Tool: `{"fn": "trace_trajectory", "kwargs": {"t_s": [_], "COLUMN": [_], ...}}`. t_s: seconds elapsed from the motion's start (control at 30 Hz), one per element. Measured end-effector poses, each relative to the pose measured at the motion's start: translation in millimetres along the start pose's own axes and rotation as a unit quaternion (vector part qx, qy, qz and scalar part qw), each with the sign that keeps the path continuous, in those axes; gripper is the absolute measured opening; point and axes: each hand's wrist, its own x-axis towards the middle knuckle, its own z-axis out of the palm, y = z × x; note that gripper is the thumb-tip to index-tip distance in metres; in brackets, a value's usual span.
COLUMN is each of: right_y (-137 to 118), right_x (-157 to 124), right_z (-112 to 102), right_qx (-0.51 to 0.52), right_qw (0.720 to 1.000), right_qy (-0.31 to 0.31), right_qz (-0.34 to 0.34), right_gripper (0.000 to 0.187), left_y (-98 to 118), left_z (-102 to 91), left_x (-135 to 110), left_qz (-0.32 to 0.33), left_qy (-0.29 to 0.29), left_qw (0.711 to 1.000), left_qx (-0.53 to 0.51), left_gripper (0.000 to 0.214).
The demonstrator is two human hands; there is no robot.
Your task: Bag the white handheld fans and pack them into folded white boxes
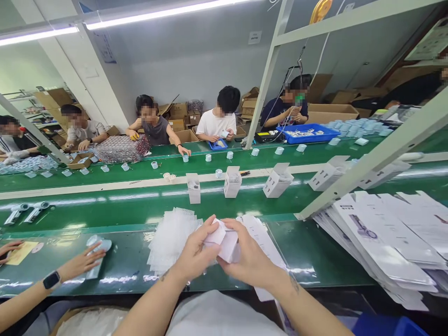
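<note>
Both my hands meet over the near edge of the green bench around a small white carton (227, 243). My left hand (196, 254) grips its left side with thumb and fingers closed on a flap. My right hand (249, 257) wraps the right side from above. Beneath them lie a fanned pile of clear plastic bags (171, 237) on the left and a stack of flat white cards (261, 235) on the right.
Upright white boxes (232, 181) ride the green conveyor (140, 203) ahead. A large heap of flat printed cartons (385, 238) fills the right. A neighbour's hand with a smartwatch (79, 263) rests at the left. Several workers sit across; a slanted metal frame post (367, 165) crosses the right.
</note>
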Motion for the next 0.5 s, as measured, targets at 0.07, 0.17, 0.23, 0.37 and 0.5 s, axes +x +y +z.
{"fn": "trace_trajectory", "kwargs": {"t_s": [0.07, 0.17, 0.23, 0.37, 0.5], "right_y": [5.7, 11.3, 13.2, 12.5, 6.2], "right_x": [-2.2, -5.9, -7.9, -7.0, -2.1], "right_z": [-1.2, -4.1, -5.2, -9.2, -21.2], "right_qx": [0.016, 0.011, 0.012, 0.035, 0.046], "right_qw": [1.000, 1.000, 0.999, 0.995, 0.991], "right_qy": [-0.016, -0.011, -0.026, -0.077, -0.117], "right_qz": [0.006, -0.008, -0.030, -0.046, -0.050], "right_gripper": [0.078, 0.084, 0.087, 0.091, 0.091], "left_y": [5.0, 7.3, 4.3, -7.0, -9.9], "left_z": [-4.6, 3.4, 14.0, 32.0, 37.9], "left_x": [2.1, 5.5, 4.5, -4.1, -11.7], "left_qz": [-0.031, -0.075, -0.088, -0.099, -0.109], "left_qy": [-0.038, -0.028, -0.002, 0.075, 0.121], "left_qw": [0.998, 0.991, 0.983, 0.972, 0.968], "left_qx": [-0.030, -0.107, -0.160, -0.201, -0.193], "left_gripper": [0.031, 0.040, 0.048, 0.042, 0.037]}}
